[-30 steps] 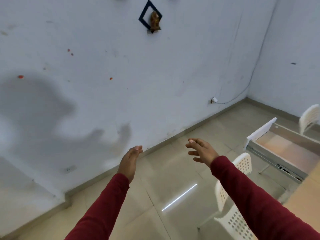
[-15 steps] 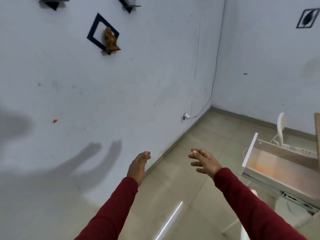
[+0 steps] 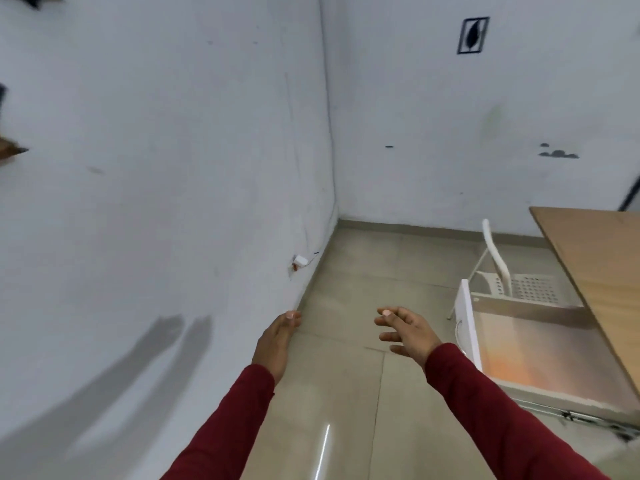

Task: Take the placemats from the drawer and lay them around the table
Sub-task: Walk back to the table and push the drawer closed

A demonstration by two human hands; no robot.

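A white drawer (image 3: pixel 465 327) stands pulled open under the wooden table (image 3: pixel 599 268) at the right; its pale bottom shows and I see no placemats in it. My left hand (image 3: pixel 275 337) is held out over the floor, fingers straight, holding nothing. My right hand (image 3: pixel 407 332) hovers to the left of the drawer front with fingers loosely spread, also holding nothing. Both arms wear dark red sleeves.
A white perforated chair (image 3: pixel 509 278) stands behind the drawer by the table edge. White walls meet in a corner ahead; a small socket with a cable (image 3: pixel 299 263) sits low on the left wall. Tiled floor lies below my hands.
The view has swung right: the wall ornaments slid off to the left, and the table top, chair and drawer came further into view. Both hands stay held out and hold nothing.
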